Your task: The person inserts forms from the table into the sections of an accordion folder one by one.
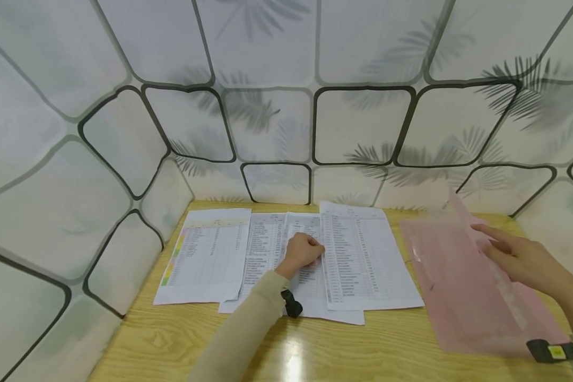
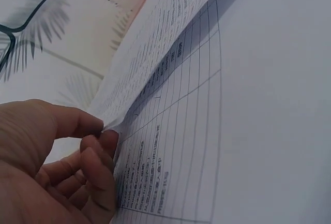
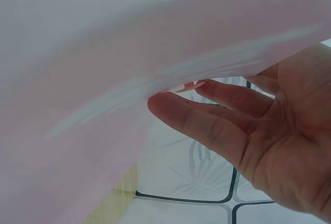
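Note:
My left hand (image 1: pixel 302 251) pinches the left edge of the rightmost printed sheet (image 1: pixel 363 257), which overlaps the sheet beside it. In the left wrist view, thumb and finger hold that edge lifted off the printed page (image 2: pixel 170 146) underneath. At the right, my right hand (image 1: pixel 525 261) holds the raised cover of a pink translucent plastic folder (image 1: pixel 451 286) by its edge. The right wrist view has the pink film (image 3: pixel 93 94) between thumb and fingers, the film covering part of the fingertips.
Further left lie a sheet with a coloured strip (image 1: pixel 215 265) and another printed page (image 1: pixel 262 241), all overlapping on the wooden table (image 1: pixel 167 339). A patterned wall (image 1: pixel 272 127) stands right behind the table and along its left side.

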Demonstrator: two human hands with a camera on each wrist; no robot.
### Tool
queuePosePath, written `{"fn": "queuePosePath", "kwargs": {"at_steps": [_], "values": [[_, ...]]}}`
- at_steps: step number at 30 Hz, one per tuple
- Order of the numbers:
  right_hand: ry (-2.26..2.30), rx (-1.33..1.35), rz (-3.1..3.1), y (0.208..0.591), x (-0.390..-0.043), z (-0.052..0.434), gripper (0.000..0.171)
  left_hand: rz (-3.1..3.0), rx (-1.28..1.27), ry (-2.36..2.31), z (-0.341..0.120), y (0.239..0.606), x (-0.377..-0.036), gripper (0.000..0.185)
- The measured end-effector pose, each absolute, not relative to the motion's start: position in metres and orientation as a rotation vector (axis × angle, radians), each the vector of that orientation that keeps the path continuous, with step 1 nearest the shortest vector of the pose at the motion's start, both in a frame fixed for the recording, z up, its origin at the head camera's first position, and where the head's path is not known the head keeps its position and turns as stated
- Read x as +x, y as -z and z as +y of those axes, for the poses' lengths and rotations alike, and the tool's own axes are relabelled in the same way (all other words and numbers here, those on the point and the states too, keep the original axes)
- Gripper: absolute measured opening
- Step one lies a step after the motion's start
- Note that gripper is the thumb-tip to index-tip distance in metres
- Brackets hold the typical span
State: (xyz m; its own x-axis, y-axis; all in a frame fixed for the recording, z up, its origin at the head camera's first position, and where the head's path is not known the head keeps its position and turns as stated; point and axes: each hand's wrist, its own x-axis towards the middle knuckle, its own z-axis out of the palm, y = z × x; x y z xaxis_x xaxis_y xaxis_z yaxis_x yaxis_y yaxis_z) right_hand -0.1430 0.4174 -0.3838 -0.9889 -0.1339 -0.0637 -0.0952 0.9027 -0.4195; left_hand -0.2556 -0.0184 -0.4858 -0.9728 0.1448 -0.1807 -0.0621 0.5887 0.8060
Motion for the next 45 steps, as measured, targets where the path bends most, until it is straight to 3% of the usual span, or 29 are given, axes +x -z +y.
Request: {"fn": "queuePosePath", "kwargs": {"at_steps": [8,16,23,45], "values": [[0.625,-0.172,2.982,0.380,-0.143,0.415,0.059,2.326,0.071,-1.588,-0.017,0.482,-0.254,0.022],[0.628,-0.171,2.987,0.379,-0.142,0.413,0.059,2.278,0.008,-1.578,-0.012,0.479,-0.251,0.050],[0.641,-0.169,2.989,0.381,-0.141,0.412,0.058,2.103,0.040,-1.727,-0.010,0.472,-0.251,0.054],[0.631,-0.155,2.976,0.384,-0.145,0.415,0.058,1.887,0.133,-1.880,0.000,0.440,-0.246,0.036]]}}
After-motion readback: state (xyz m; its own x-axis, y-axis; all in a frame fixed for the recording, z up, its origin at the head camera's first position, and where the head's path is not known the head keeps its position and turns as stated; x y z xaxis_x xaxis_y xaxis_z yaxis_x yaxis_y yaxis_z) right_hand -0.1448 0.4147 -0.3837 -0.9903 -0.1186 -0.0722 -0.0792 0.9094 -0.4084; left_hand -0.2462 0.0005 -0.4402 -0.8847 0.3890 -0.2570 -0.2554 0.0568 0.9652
